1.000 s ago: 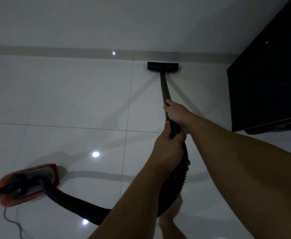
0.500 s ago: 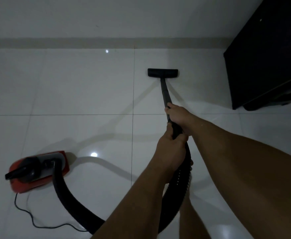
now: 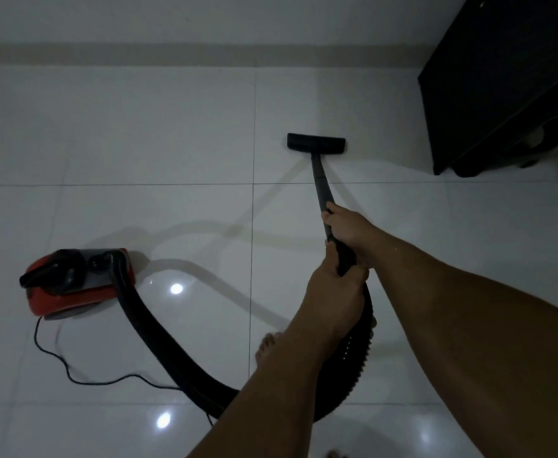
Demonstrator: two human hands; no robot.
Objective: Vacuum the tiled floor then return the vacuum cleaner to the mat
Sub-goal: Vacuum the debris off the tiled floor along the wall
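The red and black vacuum cleaner (image 3: 79,282) sits on the glossy white tiled floor (image 3: 139,133) at the left. Its black ribbed hose (image 3: 152,338) curves down, passes behind my arms and joins the dark wand (image 3: 320,183). The flat black floor head (image 3: 316,143) rests on the tiles ahead, a tile's width short of the wall. My right hand (image 3: 347,226) grips the wand higher up; my left hand (image 3: 334,289) holds the handle end just behind it. No mat is in view.
A dark cabinet (image 3: 502,84) stands at the upper right against the wall. A beige skirting strip (image 3: 205,54) runs along the wall's foot. The thin black power cord (image 3: 72,368) trails over the tiles below the vacuum cleaner. My bare foot (image 3: 267,348) shows beneath my left arm.
The floor head has come back from the skirting toward me. The vacuum cleaner body has rolled nearer and more of its cord now shows. Both hands keep their grip.
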